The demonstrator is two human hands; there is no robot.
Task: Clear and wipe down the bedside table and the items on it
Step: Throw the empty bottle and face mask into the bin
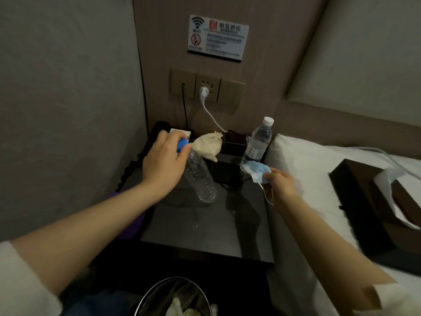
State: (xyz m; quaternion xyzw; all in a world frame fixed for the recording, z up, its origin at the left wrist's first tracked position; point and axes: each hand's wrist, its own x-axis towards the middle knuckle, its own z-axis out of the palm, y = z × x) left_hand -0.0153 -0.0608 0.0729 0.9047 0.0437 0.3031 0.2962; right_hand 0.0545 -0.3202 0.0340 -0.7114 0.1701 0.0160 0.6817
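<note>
1 bed point(319, 169) with white linen fills the right side, and on it, at the near right, lies 1 dark tissue box point(364, 201) with white tissue sticking out of its top. Left of the bed stands 1 dark bedside tabletop point(205, 229), its near half bare and glossy. At the near edge of the view, below the tabletop, is 1 round waste bin point(175, 297) with crumpled pale scraps inside.

On the far wall hang 1 printed Wi-Fi notice point(217, 37) and 1 row of socket plates point(207, 86), with 1 white plug point(203, 91) in the middle plate and its cable running down toward the tabletop.

There are 2 plastic bottles. The empty bottle point(200, 179) with a blue cap leans tilted over the middle of the tabletop; the left hand point(163, 163) grips it at the cap end, fingers curled around the neck. The water bottle point(257, 142) with a white cap stands upright at the far right corner, just beside the bed.

1 beige cloth pouch point(208, 144) sits at the far middle, between the 2 bottles, and behind it is 1 dark holder point(235, 139). 1 dark telephone point(157, 135) rests at the far left, partly hidden by the left hand.

The right hand point(281, 183) hovers over the right edge of the tabletop, its fingers pinching 1 crumpled blue face mask point(258, 171), an ear loop dangling below.
</note>
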